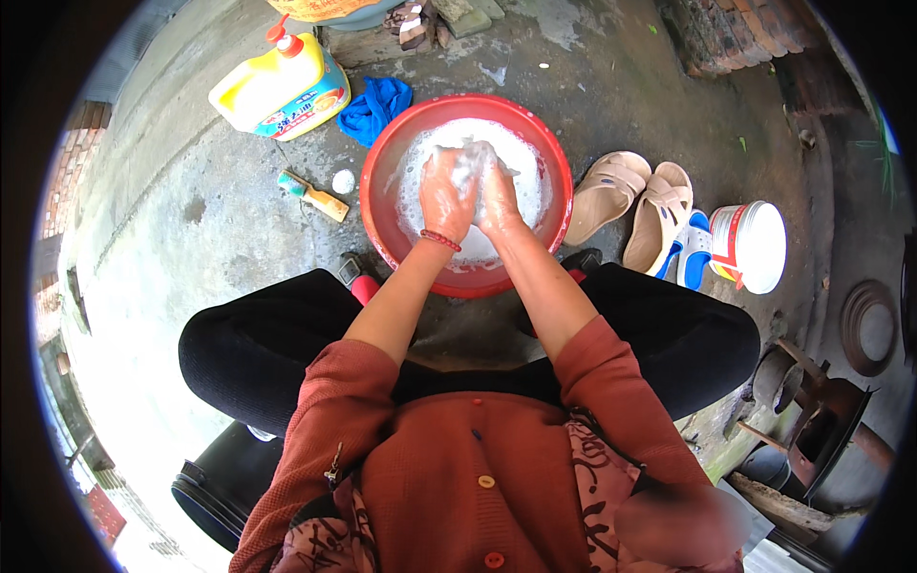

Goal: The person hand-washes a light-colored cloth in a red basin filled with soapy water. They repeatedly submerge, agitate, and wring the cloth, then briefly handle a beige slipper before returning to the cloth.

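A red plastic basin [377, 161] stands on the ground between my feet, holding water topped with white suds [526, 175]. Over its middle, my left hand [444, 197], with a red bead bracelet [440, 240] at the wrist, and my right hand [499, 193] are pressed close together. Between them is a wet greyish cloth [481, 152], covered in foam. Suds hide its shape and some of my fingertips.
Left of the basin are a blue cloth [374, 111], a yellow pump jug [290, 89], a scrubbing brush [315, 195] and a white round lump [343, 181]. To the right lie beige slippers [655, 215], blue-and-white slippers [693, 251] and a white bucket [756, 247].
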Motion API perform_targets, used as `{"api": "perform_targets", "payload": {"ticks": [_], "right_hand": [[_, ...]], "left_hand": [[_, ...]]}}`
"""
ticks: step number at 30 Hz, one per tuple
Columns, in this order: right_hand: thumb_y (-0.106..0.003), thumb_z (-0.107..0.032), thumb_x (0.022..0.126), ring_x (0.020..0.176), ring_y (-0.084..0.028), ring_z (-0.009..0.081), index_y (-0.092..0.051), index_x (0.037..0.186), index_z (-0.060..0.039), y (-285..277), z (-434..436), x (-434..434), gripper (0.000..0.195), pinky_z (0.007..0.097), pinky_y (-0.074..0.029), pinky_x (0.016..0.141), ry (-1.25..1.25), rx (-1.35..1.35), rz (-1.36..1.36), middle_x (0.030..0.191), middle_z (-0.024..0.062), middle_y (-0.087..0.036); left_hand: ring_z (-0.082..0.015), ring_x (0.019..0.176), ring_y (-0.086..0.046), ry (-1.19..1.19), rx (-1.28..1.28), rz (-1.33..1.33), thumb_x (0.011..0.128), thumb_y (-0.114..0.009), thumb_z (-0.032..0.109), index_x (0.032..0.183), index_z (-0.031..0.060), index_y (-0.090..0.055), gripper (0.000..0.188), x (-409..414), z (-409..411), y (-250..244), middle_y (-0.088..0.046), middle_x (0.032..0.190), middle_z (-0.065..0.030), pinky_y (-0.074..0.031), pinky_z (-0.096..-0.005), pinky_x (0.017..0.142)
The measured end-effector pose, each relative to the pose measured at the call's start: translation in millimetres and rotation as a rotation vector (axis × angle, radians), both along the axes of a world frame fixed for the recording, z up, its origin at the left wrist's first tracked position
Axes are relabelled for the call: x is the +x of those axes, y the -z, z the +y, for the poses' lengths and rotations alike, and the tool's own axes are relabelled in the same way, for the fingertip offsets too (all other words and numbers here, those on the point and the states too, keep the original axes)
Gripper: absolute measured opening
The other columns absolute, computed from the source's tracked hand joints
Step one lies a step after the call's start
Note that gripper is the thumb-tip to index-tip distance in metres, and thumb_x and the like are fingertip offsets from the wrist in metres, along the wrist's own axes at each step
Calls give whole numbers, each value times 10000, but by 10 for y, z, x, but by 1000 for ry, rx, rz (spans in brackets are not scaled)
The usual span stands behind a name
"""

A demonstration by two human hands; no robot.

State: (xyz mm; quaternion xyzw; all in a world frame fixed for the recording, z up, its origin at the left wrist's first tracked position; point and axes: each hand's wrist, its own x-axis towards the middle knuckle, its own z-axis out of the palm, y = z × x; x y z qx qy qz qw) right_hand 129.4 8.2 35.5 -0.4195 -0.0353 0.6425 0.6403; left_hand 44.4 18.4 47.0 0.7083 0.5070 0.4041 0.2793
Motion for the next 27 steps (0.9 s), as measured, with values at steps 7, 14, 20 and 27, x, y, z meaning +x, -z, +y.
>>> {"api": "perform_targets", "payload": {"ticks": [7,14,20,27], "right_hand": [[-532,-209,825,767,-538,150,-633,851,39,42,-50,-151,270,283,-435,700,-30,-17,-489,814,80,-613],[-579,-255,805,725,-606,245,-637,847,-20,211,-1,-32,246,333,-465,681,-219,-24,-1044,770,160,-632],[-593,-202,775,1158,-409,338,-489,1225,-152,1157,-220,341,465,412,-374,930,-214,-237,-1608,1267,248,-375],[-563,-129,745,1105,-447,353,-496,1235,-197,965,-487,272,499,450,-420,889,-1084,-97,-1672,1165,154,-474]], "left_hand": [[-266,655,-546,-205,-411,-442,867,-513,271,769,-19,-614,322,-28,78,-49,-602,702,-169,-425,-369,669],[-228,773,-544,-485,-915,-716,829,-577,270,991,-33,-569,344,-204,190,537,-560,918,-191,-456,-355,726],[-426,1125,-414,-228,-696,97,754,-605,174,1393,185,-218,747,-528,-46,1227,-299,1264,-356,-350,-406,981],[-436,1171,-412,-396,-1128,-18,676,-666,328,1422,174,-145,922,-451,-302,1369,-318,1309,-339,-343,-401,991]]}}
